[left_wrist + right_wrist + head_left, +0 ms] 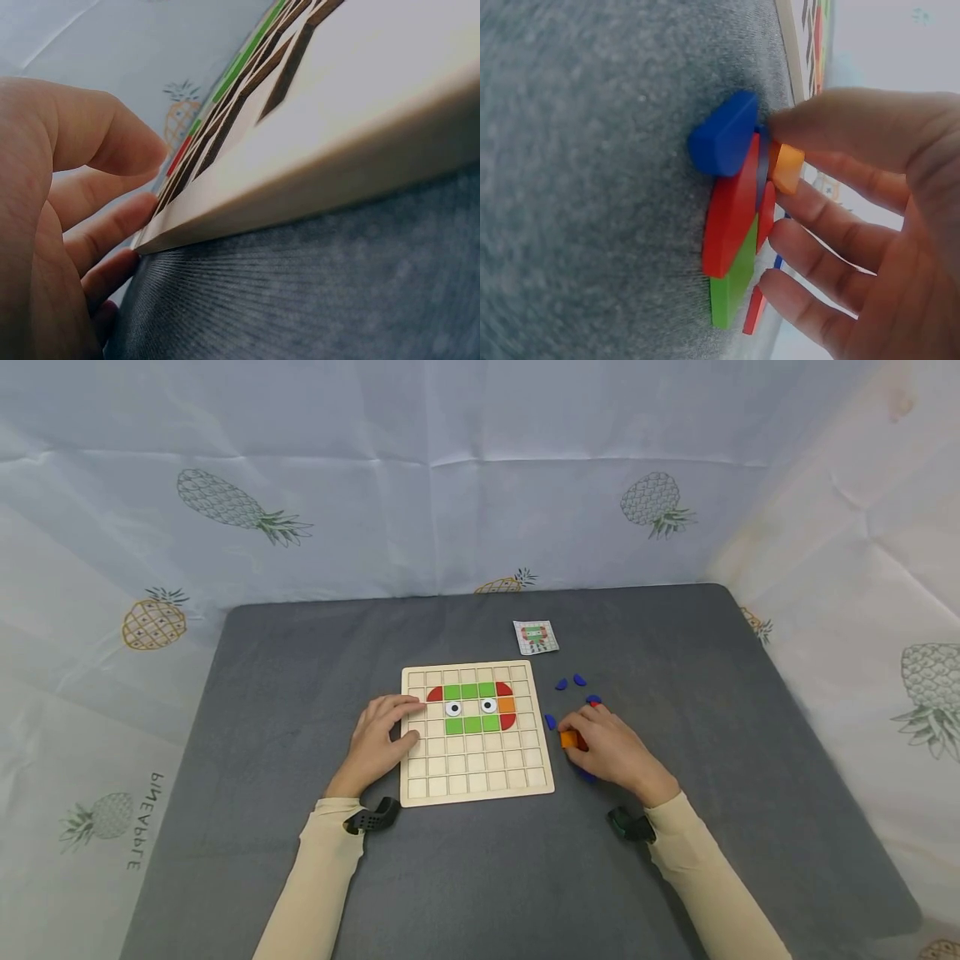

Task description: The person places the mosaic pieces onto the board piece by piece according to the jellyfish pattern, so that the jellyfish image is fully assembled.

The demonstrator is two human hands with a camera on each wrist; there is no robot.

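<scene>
Orange tile (568,740) in right hand (611,750), left hand (375,743) at board (457,767)

Left fingers spread at the board's nearest edge, probably steadying it. Right pinches the tile; blue pieces (562,684) lie near that hand, presumably for easy reach.

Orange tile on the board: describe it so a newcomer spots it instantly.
On the gray table, find the pale grid board by the left hand. At the right end of its colored pattern, the orange tile sits between two red rounded pieces, just right of an eye tile. It is the only orange tile on the board.
</scene>
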